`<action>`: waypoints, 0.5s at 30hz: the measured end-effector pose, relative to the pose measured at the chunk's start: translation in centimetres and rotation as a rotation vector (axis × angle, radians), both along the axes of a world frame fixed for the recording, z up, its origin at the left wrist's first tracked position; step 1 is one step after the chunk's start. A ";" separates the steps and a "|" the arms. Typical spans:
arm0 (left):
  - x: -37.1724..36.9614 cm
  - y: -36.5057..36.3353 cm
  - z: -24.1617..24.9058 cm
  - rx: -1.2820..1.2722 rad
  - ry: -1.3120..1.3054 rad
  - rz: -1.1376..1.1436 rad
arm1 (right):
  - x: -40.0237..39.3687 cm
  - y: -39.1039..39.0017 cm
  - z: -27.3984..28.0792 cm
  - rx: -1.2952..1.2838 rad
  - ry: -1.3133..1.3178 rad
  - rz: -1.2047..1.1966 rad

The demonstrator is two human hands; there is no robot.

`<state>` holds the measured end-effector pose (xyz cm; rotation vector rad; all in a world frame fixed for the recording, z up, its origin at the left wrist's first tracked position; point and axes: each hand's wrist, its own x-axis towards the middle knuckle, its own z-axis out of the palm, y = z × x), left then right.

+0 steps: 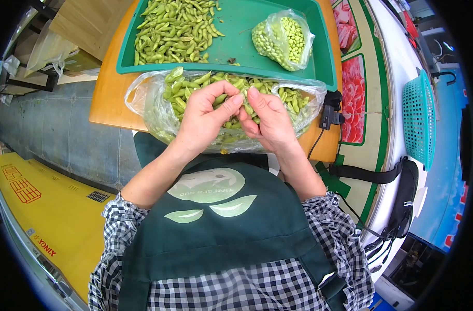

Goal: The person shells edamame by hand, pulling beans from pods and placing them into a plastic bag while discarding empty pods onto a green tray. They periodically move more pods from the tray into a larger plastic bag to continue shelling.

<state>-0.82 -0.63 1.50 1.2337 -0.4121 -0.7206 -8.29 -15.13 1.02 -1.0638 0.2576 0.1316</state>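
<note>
My left hand [210, 115] and my right hand [270, 118] meet over a clear plastic bag [154, 111] filled with green soybean pods [180, 96]. Thumbs and fingers of both hands are pinched together around a soybean pod [245, 107], most of which the fingers hide. Just beyond the bag is a green tray [231, 44]. A heap of soybean pods [174, 33] lies in its left part. On its right side stands a small plastic bag of shelled soybeans [291, 41].
The tray and the large bag rest on a wooden table [112, 103]. Near its right edge are a black plug and cable [327, 118]. A turquoise basket [419, 120] and a black strapped bag [402, 199] are at the right. A yellow panel [50, 217] is at the lower left.
</note>
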 end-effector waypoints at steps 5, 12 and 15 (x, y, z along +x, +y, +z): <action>0.2 0.0 -0.1 0.037 0.101 0.061 | -0.1 0.5 -0.2 0.003 -0.005 0.005; 0.2 -0.3 -0.5 0.020 0.069 0.088 | -0.6 -0.4 -1.0 0.072 0.019 0.065; 0.5 -0.3 -1.8 0.115 -0.029 0.104 | -1.1 -1.1 -1.0 0.014 0.069 0.039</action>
